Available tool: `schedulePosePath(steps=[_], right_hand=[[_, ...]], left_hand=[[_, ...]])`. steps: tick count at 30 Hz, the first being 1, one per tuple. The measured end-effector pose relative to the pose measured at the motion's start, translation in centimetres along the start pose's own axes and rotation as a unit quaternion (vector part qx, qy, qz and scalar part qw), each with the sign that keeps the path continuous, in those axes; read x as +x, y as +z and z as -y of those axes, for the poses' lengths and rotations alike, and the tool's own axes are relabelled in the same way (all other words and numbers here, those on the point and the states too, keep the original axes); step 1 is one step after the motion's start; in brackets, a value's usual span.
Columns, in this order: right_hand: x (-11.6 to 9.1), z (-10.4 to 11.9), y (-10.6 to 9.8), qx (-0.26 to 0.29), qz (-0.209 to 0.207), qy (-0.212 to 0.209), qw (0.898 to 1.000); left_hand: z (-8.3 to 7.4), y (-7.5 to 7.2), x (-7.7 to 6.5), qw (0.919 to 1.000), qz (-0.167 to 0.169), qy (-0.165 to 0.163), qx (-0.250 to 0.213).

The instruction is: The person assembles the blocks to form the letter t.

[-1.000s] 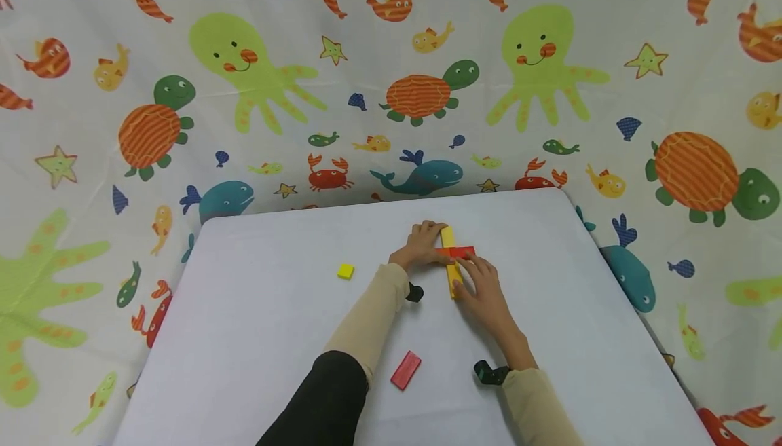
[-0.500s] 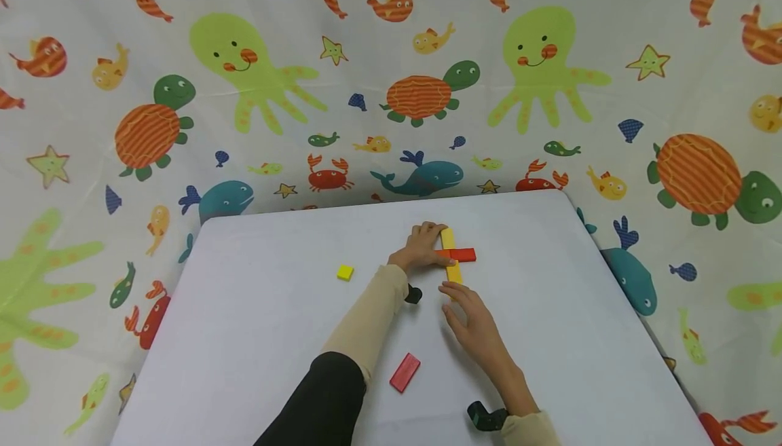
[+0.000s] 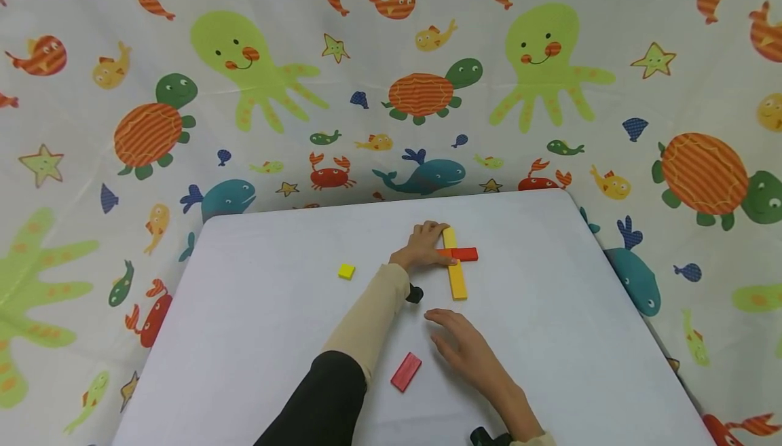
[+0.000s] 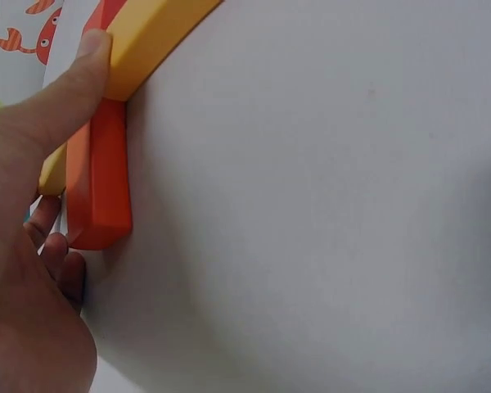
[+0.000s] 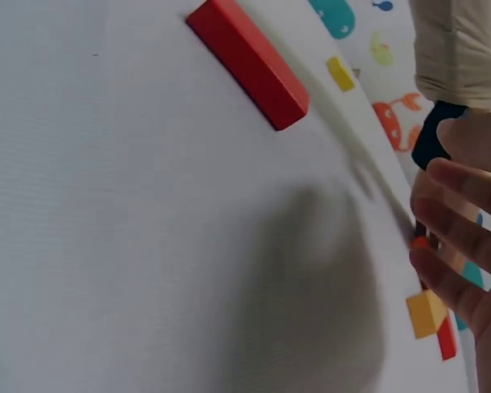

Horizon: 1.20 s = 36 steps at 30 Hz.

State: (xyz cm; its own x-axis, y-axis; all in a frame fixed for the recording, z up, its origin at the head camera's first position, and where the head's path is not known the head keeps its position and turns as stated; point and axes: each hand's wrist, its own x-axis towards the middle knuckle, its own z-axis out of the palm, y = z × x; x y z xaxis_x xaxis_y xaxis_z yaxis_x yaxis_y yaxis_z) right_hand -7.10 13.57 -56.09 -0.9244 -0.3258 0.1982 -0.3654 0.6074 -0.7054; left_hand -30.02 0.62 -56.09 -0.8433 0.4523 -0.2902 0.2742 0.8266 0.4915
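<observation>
In the head view, oblong blocks form a cross: a far yellow block (image 3: 449,237), a near yellow block (image 3: 457,283), an orange block (image 3: 443,253) on the left and a red block (image 3: 466,254) on the right. My left hand (image 3: 418,247) holds the cross from the left. Its thumb presses where the blocks meet, with the fingers on the far side of the orange block (image 4: 106,180). My right hand (image 3: 470,347) is over the table, nothing in its relaxed fingers. Left of it lies a loose red block (image 3: 406,372), seen large in the right wrist view.
A small yellow block (image 3: 346,271) lies to the left on the white table (image 3: 263,337). Behind the table hangs a cloth (image 3: 360,59) printed with sea animals. A dark wrist camera (image 3: 415,294) sits under my left wrist.
My right hand has left the near yellow block and moved back towards me, level with a spot just beyond the loose red block. The left hand stays on the cross.
</observation>
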Motion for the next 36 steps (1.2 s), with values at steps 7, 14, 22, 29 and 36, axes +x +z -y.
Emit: schedulePosePath(steps=[7,14,22,29,36], right_hand=[[-0.9,0.1,0.6,-0.011,0.019,-0.013,1.000],[-0.9,-0.5,0.7,-0.042,-0.019,-0.055,0.997],[0.5,-1.7,0.2,-0.056,-0.105,-0.043,0.992],[1.4,-2.8,0.2,-0.050,-0.116,-0.007,0.992],[2.8,-4.5,-0.2,-0.047,-0.143,0.032,0.988]], left_hand=[[0.1,0.1,0.6,0.9999,0.009,-0.009,-0.010],[0.1,0.2,0.9,0.9999,0.015,-0.005,0.002],[-0.3,-0.6,-0.4,0.9999,-0.004,0.014,0.003],[-0.3,-0.5,-0.3,0.9999,-0.005,0.015,-0.004],[-0.5,-0.3,-0.1,1.0000,0.000,0.003,0.005]])
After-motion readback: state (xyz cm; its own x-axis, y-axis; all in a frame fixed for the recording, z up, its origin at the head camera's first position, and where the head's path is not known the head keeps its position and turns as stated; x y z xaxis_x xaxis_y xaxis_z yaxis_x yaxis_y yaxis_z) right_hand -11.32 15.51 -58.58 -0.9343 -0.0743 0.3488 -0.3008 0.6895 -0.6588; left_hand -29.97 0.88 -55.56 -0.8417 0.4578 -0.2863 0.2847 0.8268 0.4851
